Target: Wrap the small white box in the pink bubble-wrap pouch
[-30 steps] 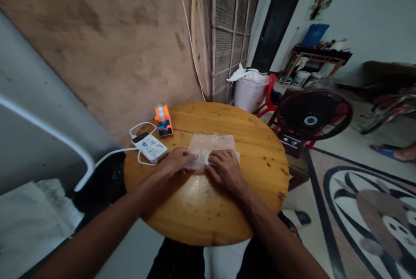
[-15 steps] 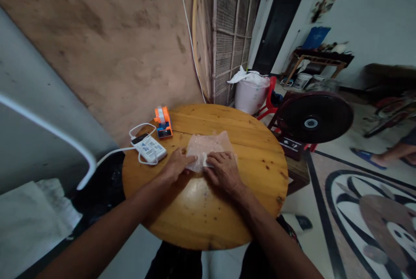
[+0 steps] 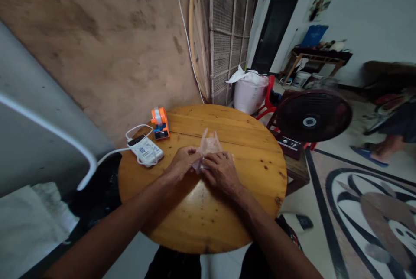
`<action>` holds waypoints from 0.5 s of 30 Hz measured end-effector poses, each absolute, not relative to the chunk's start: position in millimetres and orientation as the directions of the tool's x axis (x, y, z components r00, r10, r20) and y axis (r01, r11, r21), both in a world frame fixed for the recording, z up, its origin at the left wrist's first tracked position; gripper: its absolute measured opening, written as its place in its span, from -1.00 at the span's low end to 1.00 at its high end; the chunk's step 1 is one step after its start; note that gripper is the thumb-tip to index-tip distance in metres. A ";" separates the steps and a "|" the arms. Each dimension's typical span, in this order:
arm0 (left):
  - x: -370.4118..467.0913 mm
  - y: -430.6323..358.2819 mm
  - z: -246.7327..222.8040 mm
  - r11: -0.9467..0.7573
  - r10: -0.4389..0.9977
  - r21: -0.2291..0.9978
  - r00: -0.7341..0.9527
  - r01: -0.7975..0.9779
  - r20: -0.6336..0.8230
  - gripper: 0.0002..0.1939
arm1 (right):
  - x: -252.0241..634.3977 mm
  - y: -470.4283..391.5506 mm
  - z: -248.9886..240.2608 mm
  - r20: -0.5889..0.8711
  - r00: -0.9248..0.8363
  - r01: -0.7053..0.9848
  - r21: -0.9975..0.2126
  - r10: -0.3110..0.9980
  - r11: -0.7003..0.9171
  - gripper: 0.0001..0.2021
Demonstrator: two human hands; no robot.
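Observation:
A thin, pinkish see-through plastic bag (image 3: 210, 144) is bunched up over the middle of the round wooden table (image 3: 201, 222). My left hand (image 3: 184, 162) pinches the bag's left side, fingers closed on it. On the other side my right hand (image 3: 222, 170) has its fingers curled over the near right part of the bag. Both hands are low over the tabletop and almost meet. Whatever lies under my right fingers is hidden.
At the table's left stand an orange and blue tape dispenser (image 3: 160, 122) and a white power bank (image 3: 146, 150) with a white cable. Right of the table is a dark round fan (image 3: 312, 116). Behind are a white sack (image 3: 250, 93) and a red chair (image 3: 269, 97). Another person's leg (image 3: 388, 147) shows far right.
The bag was spread flat and wide; now it is gathered narrower, with two points sticking up. My left hand has moved in against my right. The other person's leg has shifted.

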State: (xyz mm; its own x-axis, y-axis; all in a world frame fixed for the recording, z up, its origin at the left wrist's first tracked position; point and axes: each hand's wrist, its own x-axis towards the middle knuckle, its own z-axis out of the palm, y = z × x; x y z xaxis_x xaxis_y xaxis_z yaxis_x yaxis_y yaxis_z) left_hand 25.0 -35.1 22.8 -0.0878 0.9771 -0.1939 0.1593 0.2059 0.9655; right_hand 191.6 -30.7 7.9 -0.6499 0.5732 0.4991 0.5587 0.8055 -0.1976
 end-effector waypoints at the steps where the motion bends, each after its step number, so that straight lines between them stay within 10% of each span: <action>1: 26.6 -34.1 23.6 0.198 0.979 0.967 -0.075 0.160 -0.188 -0.88 | 191.5 -30.2 7.9 0.497 -0.649 0.557 -0.206 0.576 0.805 -0.84; 15: 19.8 -34.8 39.5 0.149 0.962 0.949 0.181 0.276 -0.204 -0.79 | 199.2 -28.8 10.1 0.504 -0.581 0.491 -0.410 0.639 0.769 -0.74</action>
